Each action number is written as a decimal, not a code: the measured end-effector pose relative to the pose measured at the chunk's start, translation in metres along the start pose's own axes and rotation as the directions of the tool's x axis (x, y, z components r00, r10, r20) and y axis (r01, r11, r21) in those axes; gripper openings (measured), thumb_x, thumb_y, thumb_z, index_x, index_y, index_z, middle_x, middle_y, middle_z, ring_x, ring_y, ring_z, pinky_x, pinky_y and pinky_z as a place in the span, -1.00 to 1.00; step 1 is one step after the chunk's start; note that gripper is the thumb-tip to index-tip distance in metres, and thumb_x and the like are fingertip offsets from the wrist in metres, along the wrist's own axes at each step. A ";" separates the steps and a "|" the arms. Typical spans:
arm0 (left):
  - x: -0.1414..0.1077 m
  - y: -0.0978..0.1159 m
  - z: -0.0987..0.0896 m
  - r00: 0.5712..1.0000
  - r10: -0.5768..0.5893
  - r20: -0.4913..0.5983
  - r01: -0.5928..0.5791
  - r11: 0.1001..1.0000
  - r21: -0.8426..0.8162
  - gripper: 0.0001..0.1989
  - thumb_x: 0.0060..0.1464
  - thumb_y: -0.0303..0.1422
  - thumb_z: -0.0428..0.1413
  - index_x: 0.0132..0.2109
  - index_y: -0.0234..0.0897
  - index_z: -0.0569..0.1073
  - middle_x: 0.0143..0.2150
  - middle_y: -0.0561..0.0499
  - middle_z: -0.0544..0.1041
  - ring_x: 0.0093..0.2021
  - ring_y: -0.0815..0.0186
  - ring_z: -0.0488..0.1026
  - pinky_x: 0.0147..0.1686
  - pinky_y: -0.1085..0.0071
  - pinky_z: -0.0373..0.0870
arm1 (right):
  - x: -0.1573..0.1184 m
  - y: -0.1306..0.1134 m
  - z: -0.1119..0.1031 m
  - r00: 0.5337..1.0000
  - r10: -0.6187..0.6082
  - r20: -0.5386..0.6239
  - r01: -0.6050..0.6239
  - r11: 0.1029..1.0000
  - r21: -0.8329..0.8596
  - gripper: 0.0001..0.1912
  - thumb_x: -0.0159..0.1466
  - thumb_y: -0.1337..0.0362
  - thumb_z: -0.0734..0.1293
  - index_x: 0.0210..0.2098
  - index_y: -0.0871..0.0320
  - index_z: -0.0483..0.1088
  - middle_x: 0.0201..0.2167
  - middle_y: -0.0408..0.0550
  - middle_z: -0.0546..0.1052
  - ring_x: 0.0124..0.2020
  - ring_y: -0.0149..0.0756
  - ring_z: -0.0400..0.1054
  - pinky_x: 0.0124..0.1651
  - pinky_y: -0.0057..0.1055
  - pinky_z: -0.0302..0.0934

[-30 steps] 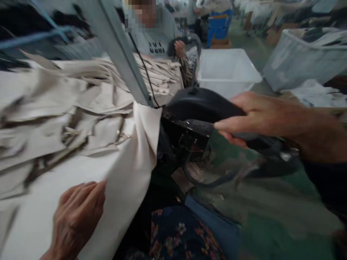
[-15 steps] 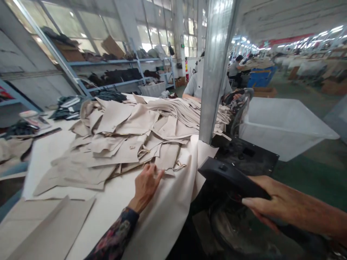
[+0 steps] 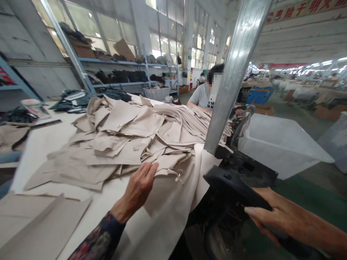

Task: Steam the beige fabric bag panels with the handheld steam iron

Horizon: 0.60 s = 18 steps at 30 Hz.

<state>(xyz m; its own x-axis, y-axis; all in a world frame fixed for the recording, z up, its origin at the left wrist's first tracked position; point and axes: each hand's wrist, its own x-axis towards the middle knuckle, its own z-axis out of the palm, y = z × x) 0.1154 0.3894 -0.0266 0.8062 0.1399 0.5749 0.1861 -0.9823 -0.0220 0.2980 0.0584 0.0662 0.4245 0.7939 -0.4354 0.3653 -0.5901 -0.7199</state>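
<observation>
My left hand (image 3: 141, 182) is closed on the edge of a beige fabric piece (image 3: 169, 162) with a metal zipper pull near its right corner. That piece lies at the front of a heap of beige fabric pieces (image 3: 116, 151) on the white table (image 3: 51, 139). My right hand (image 3: 273, 213) is wrapped round the handle of a black tool (image 3: 233, 184) at the right, beyond the table's edge. Its fingertips are partly hidden behind the handle.
A metal post (image 3: 233, 76) stands at the table's right edge. Behind it a person in a grey shirt (image 3: 199, 95) sits across the table. A white bin (image 3: 279, 144) is at the right. Dark fabric bundles (image 3: 73, 101) lie at the back left.
My left hand has moved slightly left, and the fabric piece at its fingers is now lifted and folded over at its edge. My right hand still grips the black tool. The view has tilted up.
</observation>
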 end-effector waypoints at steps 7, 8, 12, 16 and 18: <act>0.026 -0.047 -0.128 0.912 -0.334 -0.239 0.386 0.895 0.222 -0.57 0.28 -0.20 -0.22 -0.37 -0.32 0.39 -0.43 -0.03 0.39 -0.39 0.29 0.40 -0.36 0.36 0.33 | -0.006 -0.010 0.005 0.998 -0.017 -0.060 0.015 0.999 -0.033 -0.62 0.15 -0.09 0.30 -0.51 0.10 0.33 -0.60 -0.08 0.45 -0.58 -0.24 0.37 -0.54 -0.43 0.26; 0.031 -0.049 -0.150 0.892 -0.353 -0.281 0.433 0.846 0.311 -0.56 0.28 -0.19 -0.24 -0.33 -0.34 0.41 -0.39 -0.05 0.41 -0.32 0.25 0.43 -0.30 0.31 0.34 | -0.006 -0.014 0.007 0.999 -0.021 -0.048 0.019 0.999 -0.041 -0.62 0.15 -0.09 0.29 -0.52 0.10 0.33 -0.61 -0.08 0.44 -0.58 -0.24 0.36 -0.54 -0.43 0.26; 0.037 -0.035 -0.226 0.808 -0.422 -0.410 0.585 0.652 0.482 -0.48 0.29 -0.18 -0.33 -0.03 -0.45 0.38 -0.11 -0.18 0.42 0.01 -0.06 0.39 -0.10 0.03 0.30 | -0.006 -0.031 0.017 0.997 -0.060 -0.039 0.057 0.995 -0.076 -0.61 0.15 -0.10 0.28 -0.53 0.09 0.33 -0.62 -0.06 0.45 -0.53 -0.19 0.39 -0.48 -0.40 0.29; 0.013 -0.002 -0.231 0.863 -0.407 -0.298 0.500 0.614 0.611 -0.55 0.29 -0.27 -0.32 0.04 -0.38 0.35 -0.09 -0.25 0.42 0.00 -0.08 0.38 -0.24 0.05 0.35 | -0.006 -0.046 0.027 0.994 -0.107 0.028 0.109 0.988 -0.105 -0.62 0.20 -0.09 0.25 -0.50 0.09 0.31 -0.66 -0.09 0.43 -0.58 -0.23 0.36 -0.45 -0.40 0.27; -0.015 0.013 -0.194 0.932 -0.357 -0.055 0.316 0.731 0.604 -0.64 0.27 -0.41 -0.24 -0.02 -0.36 0.41 -0.24 -0.19 0.47 -0.16 0.04 0.44 -0.36 0.20 0.37 | -0.004 -0.053 0.034 0.989 -0.129 0.073 0.137 0.984 -0.111 -0.63 0.22 -0.05 0.25 -0.50 0.11 0.29 -0.68 -0.12 0.41 -0.60 -0.26 0.34 -0.45 -0.41 0.25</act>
<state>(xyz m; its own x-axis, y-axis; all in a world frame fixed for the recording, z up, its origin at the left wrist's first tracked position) -0.0034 0.3500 0.1234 0.6542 0.4747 0.5888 0.7303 -0.5989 -0.3286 0.2487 0.0914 0.0877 0.3121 0.8721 -0.3769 0.5099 -0.4885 -0.7081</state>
